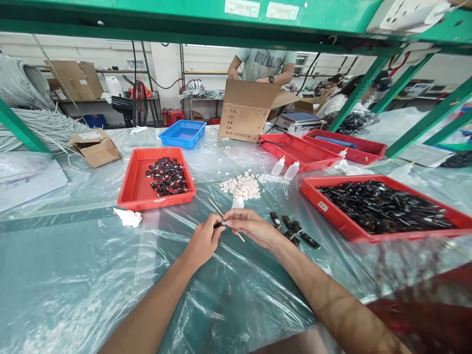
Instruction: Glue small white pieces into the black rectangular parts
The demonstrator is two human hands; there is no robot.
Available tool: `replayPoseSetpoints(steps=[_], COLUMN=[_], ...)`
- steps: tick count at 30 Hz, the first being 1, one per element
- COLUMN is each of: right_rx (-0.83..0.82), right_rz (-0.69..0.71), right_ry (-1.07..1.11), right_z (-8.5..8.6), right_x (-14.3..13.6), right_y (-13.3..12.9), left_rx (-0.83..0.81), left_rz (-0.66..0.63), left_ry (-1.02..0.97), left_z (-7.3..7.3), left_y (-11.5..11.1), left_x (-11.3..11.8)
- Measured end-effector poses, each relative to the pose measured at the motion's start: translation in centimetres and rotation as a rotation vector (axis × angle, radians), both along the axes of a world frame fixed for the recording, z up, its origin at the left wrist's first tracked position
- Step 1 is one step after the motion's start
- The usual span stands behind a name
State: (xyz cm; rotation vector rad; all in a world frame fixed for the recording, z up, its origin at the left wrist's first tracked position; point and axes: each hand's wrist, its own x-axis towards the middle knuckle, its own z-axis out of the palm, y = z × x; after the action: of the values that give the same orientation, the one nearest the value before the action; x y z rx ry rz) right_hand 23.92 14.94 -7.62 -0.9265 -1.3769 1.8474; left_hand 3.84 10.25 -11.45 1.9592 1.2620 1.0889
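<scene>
My left hand (pixel 204 240) is closed on a small black plastic piece (pixel 219 225) above the middle of the table. Thumb and fingers of my right hand (pixel 252 227) pinch at a small whitish piece (pixel 223 222) against its end. A thin wooden stick (pixel 215 206) runs slantwise past my right fingers; whether they grip it or it lies beneath, I cannot tell. Just beyond my hands is a pile of small pale pieces (pixel 241 186). Several loose black pieces (pixel 294 225) lie to the right of my right hand.
A red tray (pixel 127 191) with black pieces stands left, a fuller red tray (pixel 350 233) right. Behind are two white squeeze bottles (pixel 291 170), a blue tray (pixel 182 142), red trays (pixel 317 160) and a cardboard box (pixel 243 110) with a person behind it. A green beam (pixel 165 22) crosses overhead.
</scene>
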Motion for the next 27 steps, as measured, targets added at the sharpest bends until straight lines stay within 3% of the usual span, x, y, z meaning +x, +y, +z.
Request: replayPoseSetpoints(steps=[11,27], right_rx=[-0.082,-0.054], right_rz=[0.032,-0.023], right_ry=[0.022,0.023], right_z=[-0.3,-0.3], right_x=[-0.1,-1.2], right_y=[-0.4,-1.3], left_rx=[0.031,0.063], left_rz=[-0.019,0.016], left_ry=[0.055,0.143], left_z=[0.2,-0.3], left_y=[-0.1,-0.4], left_x=[0.1,0.2])
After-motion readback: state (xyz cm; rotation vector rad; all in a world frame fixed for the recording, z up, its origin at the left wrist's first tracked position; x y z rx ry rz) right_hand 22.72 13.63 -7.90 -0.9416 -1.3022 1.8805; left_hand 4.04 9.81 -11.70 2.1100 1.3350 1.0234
